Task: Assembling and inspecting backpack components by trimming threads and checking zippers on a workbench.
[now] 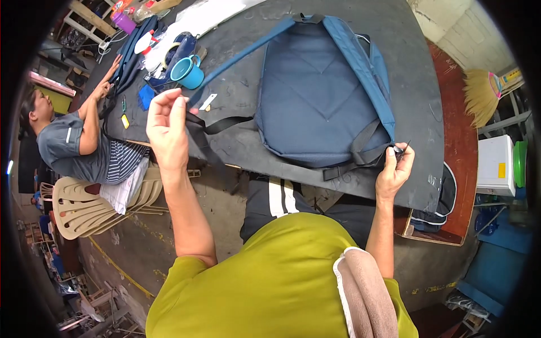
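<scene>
A dark blue backpack (313,96) lies on the black table with its strap side up and its top facing away from me. My left hand (168,127) is raised at the table's near edge, thumb and fingers pinched. Stretched out to it is the left shoulder strap (242,55); its end passes behind my fingers, so the exact grip is partly hidden. Black webbing (228,123) dangles beneath. At the bag's lower right corner, my right hand (394,172) is closed on a small black buckle (399,150) at the end of the right shoulder strap (360,70).
A turquoise mug (187,72), a spray bottle (145,43) and a yellow-handled tool (125,120) stand or lie at the left. A co-worker (84,132) sits there, hands on another dark bag. A reddish-brown wooden box (451,225) borders the table's right side.
</scene>
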Demonstrator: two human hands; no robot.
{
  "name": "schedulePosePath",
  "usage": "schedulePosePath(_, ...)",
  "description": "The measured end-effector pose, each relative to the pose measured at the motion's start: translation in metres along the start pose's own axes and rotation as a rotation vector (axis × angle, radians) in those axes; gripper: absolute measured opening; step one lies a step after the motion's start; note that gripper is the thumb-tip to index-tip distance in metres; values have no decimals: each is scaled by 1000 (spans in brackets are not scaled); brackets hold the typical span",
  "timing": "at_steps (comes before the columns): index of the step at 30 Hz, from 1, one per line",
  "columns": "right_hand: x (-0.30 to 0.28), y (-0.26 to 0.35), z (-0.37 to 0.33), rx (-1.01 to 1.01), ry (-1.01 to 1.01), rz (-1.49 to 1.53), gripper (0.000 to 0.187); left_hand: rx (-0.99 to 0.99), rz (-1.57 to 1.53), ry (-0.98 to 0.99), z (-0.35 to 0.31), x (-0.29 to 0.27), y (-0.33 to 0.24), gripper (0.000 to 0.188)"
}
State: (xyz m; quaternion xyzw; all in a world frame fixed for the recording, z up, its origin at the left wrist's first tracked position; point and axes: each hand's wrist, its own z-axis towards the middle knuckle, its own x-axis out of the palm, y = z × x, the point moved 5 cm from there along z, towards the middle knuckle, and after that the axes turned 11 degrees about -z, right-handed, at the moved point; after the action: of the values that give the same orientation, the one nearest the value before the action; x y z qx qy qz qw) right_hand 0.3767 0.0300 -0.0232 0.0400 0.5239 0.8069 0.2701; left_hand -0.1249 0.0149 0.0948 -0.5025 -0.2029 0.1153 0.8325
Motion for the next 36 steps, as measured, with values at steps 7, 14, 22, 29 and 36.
schedulePosePath(7,-1,0,-1,31,15,43,21,-46,-306,76,-30,58,-8,8)
schedulePosePath(14,1,8,2,109,129,50,27,296,630,976,-119,204,15,129)
schedulePosePath(22,-12,5,1,-40,-229,57,18,603,829,814,-113,261,74,64)
schedulePosePath(29,-20,-18,5,120,-268,249,19,463,54,-115,102,221,-3,36)
schedulePosePath(36,-13,-17,7,173,-190,230,19,109,-735,-678,337,142,7,87)
